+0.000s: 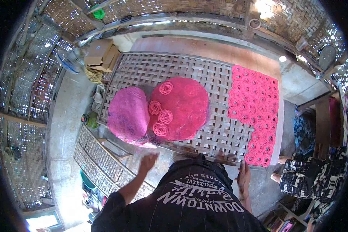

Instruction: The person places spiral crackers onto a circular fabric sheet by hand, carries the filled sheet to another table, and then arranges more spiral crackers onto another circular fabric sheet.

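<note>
Coil block point(256, 101) lengthwise, near to far

Pink coiled strands point(255, 94) — flat, in close rows — on a woven rack point(143, 71)

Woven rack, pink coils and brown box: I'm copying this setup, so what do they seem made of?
Woven rack: probably bamboo, matte, with flat crossing strips.
Pink coils: fine strands, possibly noodle dough; finish unclear.
Brown box: likely cardboard, dull, with flat panels and folded flaps.
</note>
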{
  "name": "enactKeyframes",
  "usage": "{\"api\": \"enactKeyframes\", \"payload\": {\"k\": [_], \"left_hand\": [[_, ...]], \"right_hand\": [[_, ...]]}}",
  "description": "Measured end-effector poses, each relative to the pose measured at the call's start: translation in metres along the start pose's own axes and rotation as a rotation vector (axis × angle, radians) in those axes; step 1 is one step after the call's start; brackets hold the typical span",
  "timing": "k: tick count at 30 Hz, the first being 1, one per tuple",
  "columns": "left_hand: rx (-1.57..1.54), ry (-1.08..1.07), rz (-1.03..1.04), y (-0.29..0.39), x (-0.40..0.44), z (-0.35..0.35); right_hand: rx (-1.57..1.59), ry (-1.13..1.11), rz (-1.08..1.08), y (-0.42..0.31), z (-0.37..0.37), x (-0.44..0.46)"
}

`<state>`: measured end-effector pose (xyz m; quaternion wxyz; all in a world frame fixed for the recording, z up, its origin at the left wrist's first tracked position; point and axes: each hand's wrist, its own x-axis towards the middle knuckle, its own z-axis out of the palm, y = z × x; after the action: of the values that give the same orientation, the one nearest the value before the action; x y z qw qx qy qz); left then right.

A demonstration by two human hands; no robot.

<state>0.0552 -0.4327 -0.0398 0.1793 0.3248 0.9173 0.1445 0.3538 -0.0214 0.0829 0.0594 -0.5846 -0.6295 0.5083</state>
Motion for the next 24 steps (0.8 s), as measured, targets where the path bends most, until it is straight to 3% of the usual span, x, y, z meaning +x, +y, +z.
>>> {"api": "enactKeyframes", "payload": {"k": [2,3,4,6,7,9,12,15,18,21,24], "left_hand": [[-0.28,0.459,-0.094,0.001,0.087,-0.017],[-0.186,0.111,-0.445,0.081,0.125,-0.111],[-0.311,0.367,-0.195,0.075,0.146,-0.113],[-0.022,0.493,-0.036,0.056,0.201,-0.109],[0.074,0.443,0.016,0.043,0.221,-0.102],[0.27,0.345,0.127,0.021,0.254,-0.098],[0.341,0.161,0.144,0.017,0.268,-0.105],[0.415,0.142,0.21,0.022,0.263,-0.121],[0.315,0.179,0.144,0.019,0.271,-0.119],[0.143,0.119,0.166,0.004,0.285,-0.114],[0.331,0.257,0.228,0.0,0.287,-0.11]], "right_hand": [[0.09,-0.03,-0.094,-0.003,0.014,0.025],[0.134,-0.044,-0.142,-0.008,0.018,0.035],[0.118,-0.069,-0.114,-0.033,0.023,0.035],[0.094,-0.112,-0.051,-0.088,0.034,0.018],[0.108,-0.104,-0.231,-0.077,0.044,0.028],[0.074,-0.144,-0.283,-0.084,0.051,0.025],[0.054,-0.132,-0.335,-0.079,0.059,0.023],[0.095,-0.116,-0.338,-0.058,0.064,0.028],[0.201,-0.157,-0.178,-0.064,0.06,0.016],[0.139,-0.142,-0.174,-0.065,0.057,0.015],[0.074,-0.136,-0.234,-0.065,0.057,0.025]]}}
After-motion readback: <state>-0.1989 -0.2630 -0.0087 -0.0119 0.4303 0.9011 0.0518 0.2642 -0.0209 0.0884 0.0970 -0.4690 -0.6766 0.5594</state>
